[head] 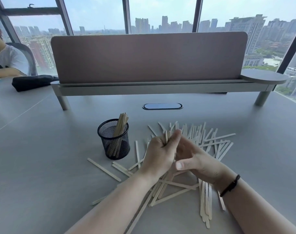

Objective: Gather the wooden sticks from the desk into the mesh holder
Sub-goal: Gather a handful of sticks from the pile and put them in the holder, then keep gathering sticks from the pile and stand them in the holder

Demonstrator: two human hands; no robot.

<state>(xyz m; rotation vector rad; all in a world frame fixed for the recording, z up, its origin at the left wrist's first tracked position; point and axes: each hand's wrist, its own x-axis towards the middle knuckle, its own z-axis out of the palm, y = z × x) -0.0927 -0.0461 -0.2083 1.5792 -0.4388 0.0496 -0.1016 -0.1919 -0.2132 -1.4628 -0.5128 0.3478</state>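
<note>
I see the left hand [158,153] fisted around a small bundle of flat wooden sticks [166,137], tips poking above the knuckles. The right hand [193,160] is pressed against it, fingers curled; what it holds I cannot tell. Loose sticks [209,137], pale and thin, lie scattered beneath and beyond both hands on the smooth grey desk [42,166]. Left of the left hand stands the black cylindrical mesh holder [116,144], some sticks leaning inside.
</note>
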